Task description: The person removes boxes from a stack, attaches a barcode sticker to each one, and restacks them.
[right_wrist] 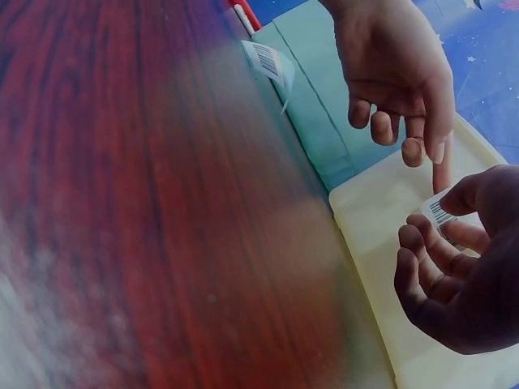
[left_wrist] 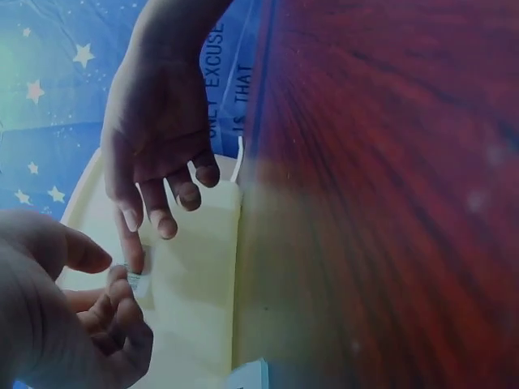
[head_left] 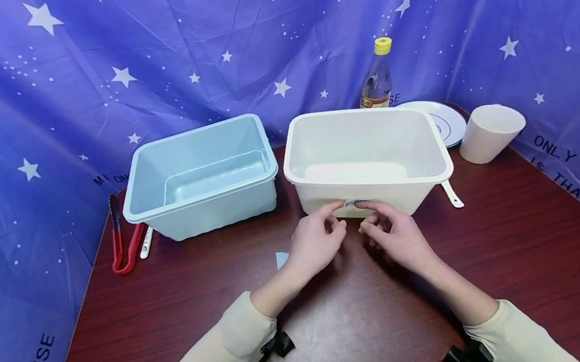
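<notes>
A barcode sticker (head_left: 355, 202) lies against the outer front wall of the white plastic bin (head_left: 322, 193). At its left end, the extended index fingertip of my left hand (head_left: 319, 240) presses on it. The right hand (head_left: 399, 239) touches the opposite end with its index fingertip. Thumbs stand apart from the sticker in the head view, and the other fingers are loosely bent. In the right wrist view the sticker's printed bars (right_wrist: 440, 213) show between the two hands.
Left of the white bin stands a light blue bin (head_left: 219, 211), with red-handled tongs (head_left: 129, 257) beside it. A second barcode label (right_wrist: 266, 61) on pale blue backing lies near the left forearm. Behind and right are a yellow-capped bottle (head_left: 377, 79), a plate (head_left: 453, 124) and a white cup (head_left: 485, 137).
</notes>
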`<state>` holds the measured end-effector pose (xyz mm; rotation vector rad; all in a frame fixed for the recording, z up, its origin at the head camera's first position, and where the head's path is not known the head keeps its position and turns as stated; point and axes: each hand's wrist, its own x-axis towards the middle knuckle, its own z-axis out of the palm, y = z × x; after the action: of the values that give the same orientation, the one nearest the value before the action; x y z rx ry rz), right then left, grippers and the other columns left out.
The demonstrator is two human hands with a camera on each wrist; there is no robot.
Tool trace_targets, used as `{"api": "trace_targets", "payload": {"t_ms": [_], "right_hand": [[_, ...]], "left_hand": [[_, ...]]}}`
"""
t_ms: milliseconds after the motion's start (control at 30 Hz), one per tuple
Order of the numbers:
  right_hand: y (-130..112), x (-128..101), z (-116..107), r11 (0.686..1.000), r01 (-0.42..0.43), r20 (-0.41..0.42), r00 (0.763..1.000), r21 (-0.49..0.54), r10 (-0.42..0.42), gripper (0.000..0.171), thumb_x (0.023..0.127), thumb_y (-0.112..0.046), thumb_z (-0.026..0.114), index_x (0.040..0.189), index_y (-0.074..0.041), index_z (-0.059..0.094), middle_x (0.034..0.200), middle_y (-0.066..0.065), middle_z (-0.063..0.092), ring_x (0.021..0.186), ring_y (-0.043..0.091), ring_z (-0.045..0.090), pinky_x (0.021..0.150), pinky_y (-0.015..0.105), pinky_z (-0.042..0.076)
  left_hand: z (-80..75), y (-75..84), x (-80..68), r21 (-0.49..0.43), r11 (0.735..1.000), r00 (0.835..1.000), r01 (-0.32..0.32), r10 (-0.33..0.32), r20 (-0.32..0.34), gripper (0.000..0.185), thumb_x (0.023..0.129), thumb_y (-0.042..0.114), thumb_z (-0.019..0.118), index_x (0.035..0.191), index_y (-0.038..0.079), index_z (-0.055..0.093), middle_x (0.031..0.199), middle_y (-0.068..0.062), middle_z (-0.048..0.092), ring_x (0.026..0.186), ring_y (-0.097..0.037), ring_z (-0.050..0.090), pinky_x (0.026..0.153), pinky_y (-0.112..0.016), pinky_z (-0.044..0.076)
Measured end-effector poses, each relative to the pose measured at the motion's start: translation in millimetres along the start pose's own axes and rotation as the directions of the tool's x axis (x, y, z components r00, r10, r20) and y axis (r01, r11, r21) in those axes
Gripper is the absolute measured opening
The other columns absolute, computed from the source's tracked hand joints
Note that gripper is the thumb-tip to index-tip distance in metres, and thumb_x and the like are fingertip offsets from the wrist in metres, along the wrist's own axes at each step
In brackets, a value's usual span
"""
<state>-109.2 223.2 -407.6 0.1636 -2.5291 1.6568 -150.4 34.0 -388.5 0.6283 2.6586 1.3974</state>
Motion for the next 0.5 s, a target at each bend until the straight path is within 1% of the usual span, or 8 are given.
{"api": "trace_targets", "payload": {"t_ms": [33, 100, 167, 233, 300, 367, 433, 500], "right_hand": [[-0.4, 0.1, 0.1, 1.000, -0.001, 0.001, 1.000, 0.002, 0.001, 0.039, 0.096, -0.002, 0.065, 0.135, -0.004, 0.061, 0.088, 0.015, 0.068, 0.060, 0.026, 0.062, 0.049, 0.028, 0.049], [-1.0, 0.4, 0.3, 1.000, -0.005, 0.001, 1.000, 0.000, 0.005, 0.038, 0.096, -0.001, 0.065, 0.134, -0.004, 0.061, 0.087, 0.016, 0.068, 0.060, 0.027, 0.062, 0.049, 0.028, 0.050], [-1.5, 0.5, 0.2, 1.000, -0.005, 0.001, 1.000, -0.001, 0.005, 0.038, 0.096, -0.001, 0.065, 0.134, -0.004, 0.061, 0.087, 0.016, 0.068, 0.060, 0.026, 0.062, 0.049, 0.028, 0.050], [-1.7, 0.6, 0.3, 1.000, -0.007, 0.001, 1.000, 0.001, 0.007, 0.038, 0.096, -0.001, 0.064, 0.134, -0.004, 0.061, 0.088, 0.017, 0.069, 0.060, 0.026, 0.062, 0.049, 0.028, 0.050], [-1.7, 0.5, 0.4, 1.000, -0.008, 0.001, 1.000, 0.008, 0.008, 0.038, 0.096, -0.001, 0.064, 0.134, -0.004, 0.061, 0.088, 0.018, 0.069, 0.061, 0.026, 0.062, 0.048, 0.028, 0.050], [-1.5, 0.3, 0.5, 1.000, -0.009, 0.002, 1.000, 0.016, 0.009, 0.039, 0.096, -0.001, 0.064, 0.135, -0.005, 0.061, 0.089, 0.019, 0.069, 0.061, 0.026, 0.062, 0.049, 0.028, 0.050], [-1.1, 0.1, 0.6, 1.000, -0.012, 0.005, 1.000, 0.021, 0.012, 0.039, 0.097, -0.001, 0.064, 0.135, -0.005, 0.060, 0.089, 0.019, 0.068, 0.061, 0.027, 0.062, 0.049, 0.029, 0.050], [-0.8, -0.2, 0.3, 1.000, -0.014, 0.013, 1.000, 0.024, 0.014, 0.039, 0.097, -0.001, 0.063, 0.136, -0.005, 0.060, 0.089, 0.019, 0.069, 0.061, 0.026, 0.062, 0.049, 0.029, 0.050]], "left_hand": [[-0.6, 1.2, -0.7, 0.087, 0.996, 1.000, -0.021, 0.022, -0.007, 0.040, 0.095, 0.020, 0.064, 0.135, 0.022, 0.065, 0.079, 0.012, 0.062, 0.061, -0.005, 0.052, 0.059, -0.028, 0.045], [-1.5, 3.1, -2.1, 0.243, 0.969, 0.998, -0.050, 0.055, -0.014, 0.042, 0.095, 0.023, 0.064, 0.138, 0.025, 0.063, 0.077, 0.015, 0.061, 0.059, -0.005, 0.051, 0.056, -0.031, 0.045], [-1.8, 4.1, -3.2, 0.352, 0.932, 0.995, -0.083, 0.095, -0.018, 0.043, 0.096, 0.024, 0.063, 0.139, 0.025, 0.062, 0.073, 0.015, 0.059, 0.058, -0.007, 0.052, 0.054, -0.032, 0.046], [-2.6, 5.6, -5.0, 0.431, 0.896, 0.990, -0.111, 0.135, -0.026, 0.043, 0.096, 0.025, 0.063, 0.139, 0.024, 0.062, 0.071, 0.013, 0.058, 0.056, -0.009, 0.052, 0.052, -0.034, 0.047], [-3.4, 6.5, -6.3, 0.483, 0.866, 0.983, -0.134, 0.176, -0.043, 0.042, 0.096, 0.025, 0.063, 0.138, 0.023, 0.062, 0.072, 0.010, 0.060, 0.056, -0.012, 0.052, 0.051, -0.034, 0.048], [-4.7, 7.2, -7.1, 0.503, 0.852, 0.977, -0.145, 0.202, -0.061, 0.040, 0.096, 0.025, 0.063, 0.136, 0.022, 0.064, 0.075, 0.008, 0.063, 0.057, -0.013, 0.053, 0.050, -0.034, 0.048], [-6.6, 7.6, -7.0, 0.494, 0.857, 0.975, -0.151, 0.212, -0.071, 0.037, 0.096, 0.024, 0.064, 0.132, 0.023, 0.066, 0.077, 0.007, 0.065, 0.056, -0.012, 0.053, 0.050, -0.032, 0.047], [-9.3, 7.7, -6.4, 0.471, 0.869, 0.974, -0.151, 0.212, -0.079, 0.033, 0.095, 0.023, 0.064, 0.128, 0.024, 0.068, 0.078, 0.009, 0.067, 0.056, -0.010, 0.052, 0.049, -0.031, 0.046]]}}
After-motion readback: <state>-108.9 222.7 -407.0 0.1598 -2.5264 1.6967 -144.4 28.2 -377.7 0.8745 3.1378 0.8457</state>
